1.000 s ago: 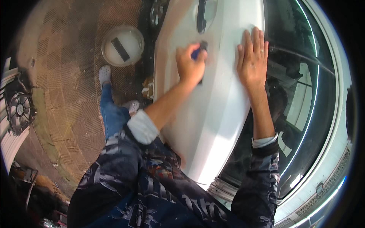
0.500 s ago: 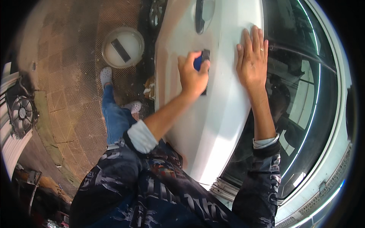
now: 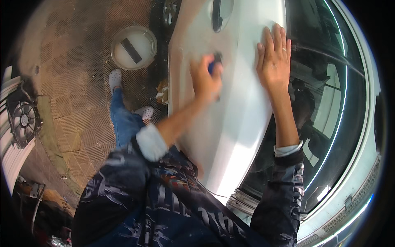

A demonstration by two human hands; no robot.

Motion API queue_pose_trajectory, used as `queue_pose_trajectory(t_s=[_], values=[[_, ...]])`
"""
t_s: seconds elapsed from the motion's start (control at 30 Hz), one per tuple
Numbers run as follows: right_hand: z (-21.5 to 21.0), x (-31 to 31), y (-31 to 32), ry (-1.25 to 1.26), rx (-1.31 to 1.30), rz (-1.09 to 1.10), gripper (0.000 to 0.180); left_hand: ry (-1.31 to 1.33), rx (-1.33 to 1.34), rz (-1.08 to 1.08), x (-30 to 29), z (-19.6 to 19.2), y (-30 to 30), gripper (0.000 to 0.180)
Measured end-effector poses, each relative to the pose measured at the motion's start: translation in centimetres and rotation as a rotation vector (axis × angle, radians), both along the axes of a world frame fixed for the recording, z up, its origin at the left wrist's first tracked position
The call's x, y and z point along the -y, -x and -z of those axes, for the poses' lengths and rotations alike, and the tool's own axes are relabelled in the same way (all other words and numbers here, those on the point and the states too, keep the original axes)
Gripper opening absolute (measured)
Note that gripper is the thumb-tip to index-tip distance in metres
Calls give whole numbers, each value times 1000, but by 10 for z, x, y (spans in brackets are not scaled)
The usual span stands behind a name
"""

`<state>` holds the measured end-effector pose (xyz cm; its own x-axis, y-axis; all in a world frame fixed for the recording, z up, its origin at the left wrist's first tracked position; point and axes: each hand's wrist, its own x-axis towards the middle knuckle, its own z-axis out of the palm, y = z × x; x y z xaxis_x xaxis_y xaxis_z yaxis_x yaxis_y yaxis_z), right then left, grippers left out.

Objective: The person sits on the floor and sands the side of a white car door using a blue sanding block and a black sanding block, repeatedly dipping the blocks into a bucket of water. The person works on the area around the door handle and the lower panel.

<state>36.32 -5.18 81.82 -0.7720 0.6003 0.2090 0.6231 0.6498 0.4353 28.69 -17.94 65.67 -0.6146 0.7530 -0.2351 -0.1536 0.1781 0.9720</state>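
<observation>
My left hand (image 3: pixel 205 80), slightly smeared by motion, is closed around a blue and dark grey sanding block (image 3: pixel 212 67). The block's face is against the white car door panel (image 3: pixel 236 103), below the door handle (image 3: pixel 217 16). Most of the block's middle is hidden by my fingers. My right hand (image 3: pixel 275 66) lies flat on the door's upper edge beside the window glass, fingers stretched out and a ring on one of them. Reddish-brown patches show along the panel's left side.
On the patterned floor mat at the left stands a round bucket (image 3: pixel 153 45) with cloudy liquid; a dark rectangular block (image 3: pixel 131 50) lies in or across it. The dark car window (image 3: pixel 333 107) fills the right. A radiator fan (image 3: pixel 24 119) is at the far left.
The sanding block and my left hand have shifted a little to the left across the panel. My right hand stays flat in nearly the same place.
</observation>
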Motion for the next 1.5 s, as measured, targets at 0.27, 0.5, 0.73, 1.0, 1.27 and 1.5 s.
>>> queue_pose_trajectory(t_s=[0.27, 0.5, 0.73, 1.0, 1.27, 1.5], values=[[-4, 4, -4, 2, 18, -2, 45, -79, -33, -93, -20, 37, 1, 32], [-7, 0, 0, -4, 40, -19, 47, 35, -47, -172, -51, 36, 28, 27], [-3, 2, -2, 2, 39, 12, 47, -24, -91, -160, -16, 26, -2, 35], [-4, 6, -5, 9, 38, 15, 47, -88, -94, -86, -14, 9, -6, 28], [-2, 6, -11, 24, -4, 11, 46, -72, -35, -63, 6, -14, -20, 32], [2, -9, -10, -5, 24, 21, 51, 141, -178, 12, -76, 48, 109, 40]])
